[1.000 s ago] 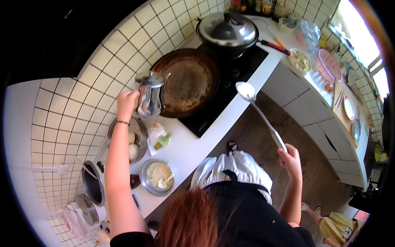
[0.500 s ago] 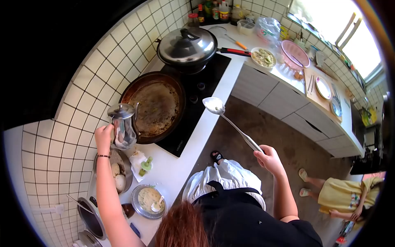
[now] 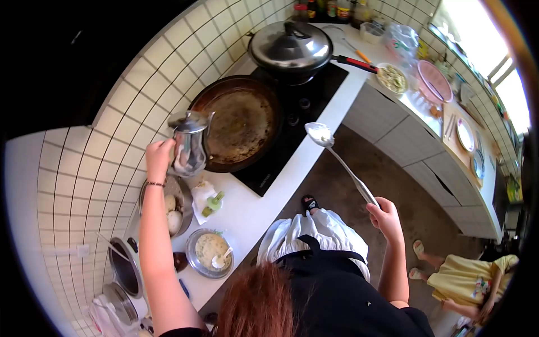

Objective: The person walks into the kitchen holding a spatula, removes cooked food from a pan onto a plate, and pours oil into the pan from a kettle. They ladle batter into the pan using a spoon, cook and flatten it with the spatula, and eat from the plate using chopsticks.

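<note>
My left hand (image 3: 159, 156) grips the handle of a shiny metal pot with a lid and a thin spout (image 3: 190, 145). The pot is held upright beside the left rim of a large dark frying pan (image 3: 238, 121), its spout towards the pan. Browned residue coats the pan's inside. In my right hand (image 3: 386, 218) is the handle of a long metal spoon (image 3: 352, 175). Its bowl holds a white substance (image 3: 320, 132) and hovers past the counter's front edge, over the floor.
A lidded pan (image 3: 290, 48) stands at the back of the black hob (image 3: 262, 182). On the near counter are a bowl of pale mixture (image 3: 209, 244), a metal basin (image 3: 181, 194) and a green-handled tool (image 3: 212, 203). Another person (image 3: 471, 283) is at the right.
The whole view has shifted, so the pan, hob and counters appear further right and higher. Both hands keep their holds, and the pot and spoon stay about the same relative to the hob.
</note>
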The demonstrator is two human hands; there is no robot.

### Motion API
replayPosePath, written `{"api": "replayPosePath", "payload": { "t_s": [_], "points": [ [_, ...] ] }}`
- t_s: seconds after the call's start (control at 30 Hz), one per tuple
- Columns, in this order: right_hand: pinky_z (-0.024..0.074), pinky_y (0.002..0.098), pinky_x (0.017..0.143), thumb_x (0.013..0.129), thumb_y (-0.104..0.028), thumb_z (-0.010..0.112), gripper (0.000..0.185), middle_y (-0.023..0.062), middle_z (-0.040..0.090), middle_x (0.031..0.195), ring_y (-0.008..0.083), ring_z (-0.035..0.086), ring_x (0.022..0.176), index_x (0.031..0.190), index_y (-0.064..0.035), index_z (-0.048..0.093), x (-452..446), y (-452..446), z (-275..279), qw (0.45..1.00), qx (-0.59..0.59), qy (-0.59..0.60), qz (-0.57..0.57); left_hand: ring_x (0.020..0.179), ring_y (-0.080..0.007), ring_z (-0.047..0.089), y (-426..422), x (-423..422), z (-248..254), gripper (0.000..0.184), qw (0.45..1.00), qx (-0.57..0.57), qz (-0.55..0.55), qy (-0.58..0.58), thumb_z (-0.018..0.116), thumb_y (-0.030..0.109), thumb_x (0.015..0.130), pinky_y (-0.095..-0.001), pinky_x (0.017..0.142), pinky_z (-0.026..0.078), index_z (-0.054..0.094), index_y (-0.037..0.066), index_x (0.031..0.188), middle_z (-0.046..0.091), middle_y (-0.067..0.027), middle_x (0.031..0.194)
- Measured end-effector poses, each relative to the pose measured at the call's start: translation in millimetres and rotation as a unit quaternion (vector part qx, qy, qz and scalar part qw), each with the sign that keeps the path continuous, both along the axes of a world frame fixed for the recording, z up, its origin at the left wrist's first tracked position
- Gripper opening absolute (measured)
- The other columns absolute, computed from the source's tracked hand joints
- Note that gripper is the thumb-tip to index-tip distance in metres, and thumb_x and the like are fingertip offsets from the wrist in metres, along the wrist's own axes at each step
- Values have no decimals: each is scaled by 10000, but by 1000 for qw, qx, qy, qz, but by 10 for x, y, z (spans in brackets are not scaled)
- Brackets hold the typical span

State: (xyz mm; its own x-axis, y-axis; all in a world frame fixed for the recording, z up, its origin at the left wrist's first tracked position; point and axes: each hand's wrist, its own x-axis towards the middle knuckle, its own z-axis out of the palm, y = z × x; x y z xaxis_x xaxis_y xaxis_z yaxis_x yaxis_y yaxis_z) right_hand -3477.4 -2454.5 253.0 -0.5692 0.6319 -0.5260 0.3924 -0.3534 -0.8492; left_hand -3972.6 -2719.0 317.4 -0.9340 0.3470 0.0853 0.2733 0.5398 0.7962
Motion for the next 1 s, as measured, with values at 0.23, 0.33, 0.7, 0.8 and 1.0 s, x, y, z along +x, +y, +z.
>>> {"api": "replayPosePath", "payload": {
  "t_s": [0.23,0.33,0.7,0.8,1.0],
  "points": [
    [257,219,376,847,-144,588,188,-14,456,545,55,387,413,714,-45,499,-15,8,31,1000,6,-13,6,420,-91,367,-65,29,6,378,1000,5,16,-21,614,243,719,-282,420,277,432,-3,495,374,0,448],
    [259,218,377,856,-155,590,179,-13,460,544,53,390,415,739,-39,519,-34,-8,41,1000,19,-15,8,417,-85,335,-115,77,12,358,996,61,36,-57,623,214,727,-272,427,277,424,27,497,355,19,457],
    [289,233,419,887,-246,586,289,-22,445,530,53,395,453,722,-17,528,-218,-9,222,987,154,-14,50,434,-71,231,-389,336,-153,279,956,267,77,-93,582,123,796,-269,477,297,457,73,551,275,54,485],
    [280,220,420,903,-241,566,277,-47,417,547,34,371,471,726,-31,528,-538,12,401,962,245,2,120,440,-74,222,-514,478,-186,310,945,308,86,-70,571,96,804,-272,480,297,420,85,533,266,51,489],
    [406,351,536,858,-212,580,261,146,512,604,226,469,531,821,46,591,-1525,23,316,921,312,-27,233,488,-72,335,-948,920,-255,265,918,358,162,-62,592,88,780,-247,507,336,466,39,551,382,30,539]
  ]
}}
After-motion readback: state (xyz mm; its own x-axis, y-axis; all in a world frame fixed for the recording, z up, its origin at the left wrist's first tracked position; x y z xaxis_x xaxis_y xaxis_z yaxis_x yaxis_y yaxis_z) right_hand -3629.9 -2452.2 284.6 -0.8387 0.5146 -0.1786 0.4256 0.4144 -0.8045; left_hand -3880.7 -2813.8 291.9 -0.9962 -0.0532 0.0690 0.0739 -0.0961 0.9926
